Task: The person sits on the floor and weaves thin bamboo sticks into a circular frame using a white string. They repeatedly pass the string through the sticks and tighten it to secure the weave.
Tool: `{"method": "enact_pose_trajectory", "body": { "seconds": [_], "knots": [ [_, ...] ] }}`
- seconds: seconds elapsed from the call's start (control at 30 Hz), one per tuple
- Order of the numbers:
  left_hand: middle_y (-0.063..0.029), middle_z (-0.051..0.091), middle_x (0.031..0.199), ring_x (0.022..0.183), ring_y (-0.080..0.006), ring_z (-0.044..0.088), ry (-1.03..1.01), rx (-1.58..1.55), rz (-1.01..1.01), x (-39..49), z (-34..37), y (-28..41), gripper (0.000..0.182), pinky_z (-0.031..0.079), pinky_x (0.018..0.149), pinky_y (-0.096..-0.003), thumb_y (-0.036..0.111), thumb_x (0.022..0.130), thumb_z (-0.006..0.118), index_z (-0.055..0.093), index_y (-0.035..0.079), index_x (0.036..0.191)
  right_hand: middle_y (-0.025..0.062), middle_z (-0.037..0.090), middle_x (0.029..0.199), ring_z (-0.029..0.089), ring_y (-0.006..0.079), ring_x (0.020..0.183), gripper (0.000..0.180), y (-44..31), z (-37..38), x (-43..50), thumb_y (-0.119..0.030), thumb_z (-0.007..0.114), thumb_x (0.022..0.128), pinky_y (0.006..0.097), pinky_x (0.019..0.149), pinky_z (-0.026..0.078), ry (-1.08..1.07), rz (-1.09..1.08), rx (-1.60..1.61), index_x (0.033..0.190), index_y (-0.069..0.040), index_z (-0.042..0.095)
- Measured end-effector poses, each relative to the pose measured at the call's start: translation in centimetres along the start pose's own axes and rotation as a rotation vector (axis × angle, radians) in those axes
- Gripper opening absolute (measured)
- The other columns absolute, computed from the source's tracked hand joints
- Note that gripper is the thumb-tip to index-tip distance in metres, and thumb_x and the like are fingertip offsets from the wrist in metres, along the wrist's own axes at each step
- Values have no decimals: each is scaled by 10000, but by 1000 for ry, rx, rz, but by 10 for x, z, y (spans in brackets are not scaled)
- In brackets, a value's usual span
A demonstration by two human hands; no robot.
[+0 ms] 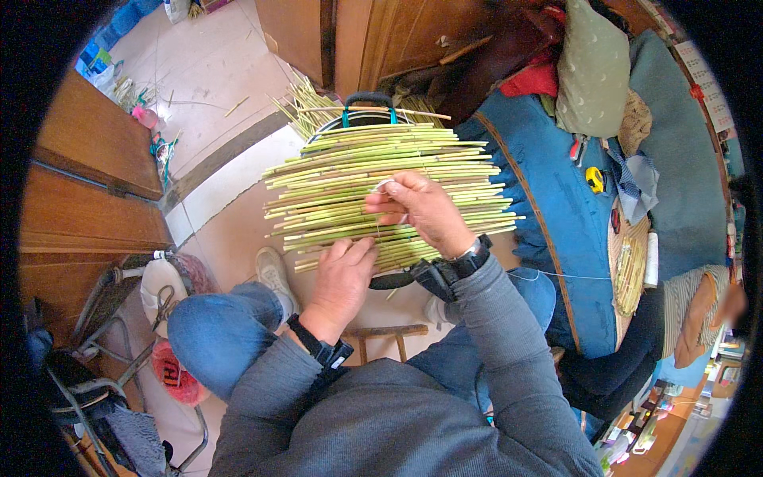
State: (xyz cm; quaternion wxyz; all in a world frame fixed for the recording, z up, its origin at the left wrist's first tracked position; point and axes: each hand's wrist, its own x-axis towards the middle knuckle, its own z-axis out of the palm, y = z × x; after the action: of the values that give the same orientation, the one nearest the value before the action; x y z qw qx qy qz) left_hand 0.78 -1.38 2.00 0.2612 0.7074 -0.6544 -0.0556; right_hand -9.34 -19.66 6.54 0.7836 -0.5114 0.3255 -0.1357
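Observation:
A mat of green and tan plant stalks (334, 179) lies in front of me, the stalks running side by side from left to right. It rests over a round pan with a black handle (368, 98). My right hand (426, 211) is raised above the mat's middle and pinches white thread (384, 186) between thumb and fingers. A thin strand drops from it towards the near stalks. My left hand (343, 283) lies at the mat's near edge, fingertips on the stalks beside that strand; its thumb is hidden, so I cannot tell whether it grips one.
Loose stalks (307, 107) are heaped behind the pan. On the blue-covered seat (524, 238) at right lie a yellow tape measure (595, 180), a red-handled tool (577, 148) and a white thread spool (651, 259). Another person (626, 369) sits at far right. A metal-framed chair (113, 358) stands left.

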Motion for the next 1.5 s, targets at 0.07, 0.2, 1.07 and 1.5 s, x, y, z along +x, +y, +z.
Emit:
{"method": "enact_pose_trajectory", "body": {
  "seconds": [0.07, 0.2, 1.07, 1.5],
  "knots": [
    [-34, 647, 1206, 1089, -259, 576, -27, 6, 2, 1, 2, -2, 349, 489, 901, -412, 134, 688, 750, 728, 80, 1032, 119, 712, 1035, 694, 199, 997, 208, 9, 10, 12, -197, 535, 1031, 316, 843, 582, -74, -28, 64, 1051, -13, 629],
    [-24, 623, 1204, 1045, -230, 554, 14, 15, 39, 0, 3, -3, 256, 462, 857, -392, 119, 743, 639, 690, 70, 989, 102, 707, 1034, 694, 210, 1019, 185, 21, 12, 23, -165, 535, 1033, 326, 884, 570, -88, -104, -16, 1023, -6, 630],
    [-42, 644, 875, 918, -285, 586, 73, 0, -110, 24, -1, -19, 102, 454, 781, -425, 125, 764, 725, 741, 116, 865, 137, 684, 916, 651, 201, 633, 255, -6, -102, -132, -110, 562, 925, 335, 632, 518, 783, -95, -1480, 1129, 6, 662],
    [-51, 626, 869, 934, -290, 581, -50, 180, -183, 40, -5, -4, 127, 437, 782, -442, 202, 749, 765, 731, 120, 840, 168, 643, 937, 647, 376, 854, 147, 59, 12, -65, -155, 590, 917, 455, 743, 555, 354, -334, -1072, 976, -52, 677]
  ]
}}
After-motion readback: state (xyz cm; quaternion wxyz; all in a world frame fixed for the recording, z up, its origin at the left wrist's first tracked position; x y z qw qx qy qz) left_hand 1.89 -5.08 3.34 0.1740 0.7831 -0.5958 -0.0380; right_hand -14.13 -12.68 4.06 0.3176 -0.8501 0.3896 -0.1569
